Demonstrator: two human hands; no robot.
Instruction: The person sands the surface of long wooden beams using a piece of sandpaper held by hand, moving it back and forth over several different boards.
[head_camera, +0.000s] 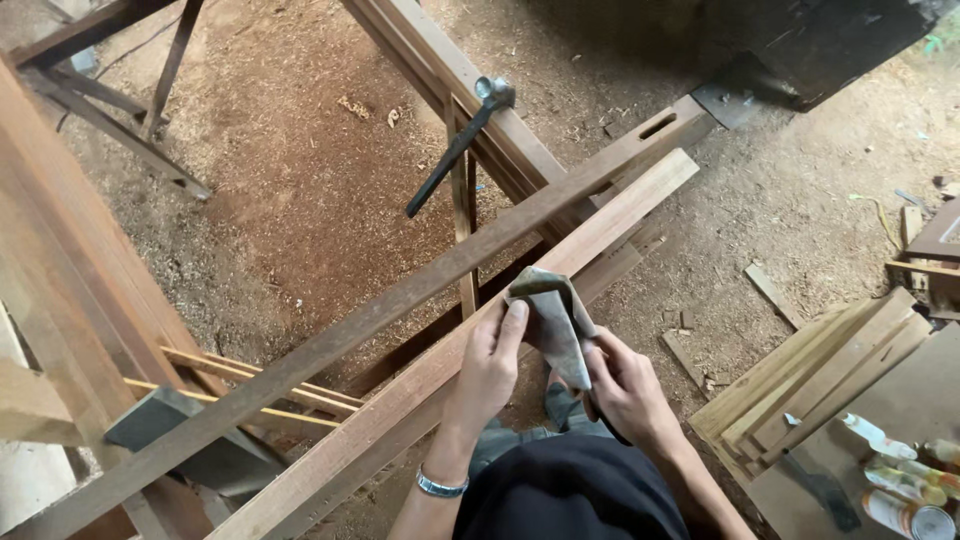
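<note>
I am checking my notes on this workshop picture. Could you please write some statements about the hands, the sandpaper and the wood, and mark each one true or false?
1. Both hands hold a folded sheet of sandpaper. True: the left hand and the right hand both grip it.
2. The sandpaper is over a long wooden plank. True.
3. The hammer is in the right hand. False: it rests on the wooden frame further away, with no hand on it.
4. A bracelet is on the left wrist. True.
5. The floor is clean tile. False: it is covered with sawdust.
6. The cans stand at the left edge. False: they are at the lower right.
</note>
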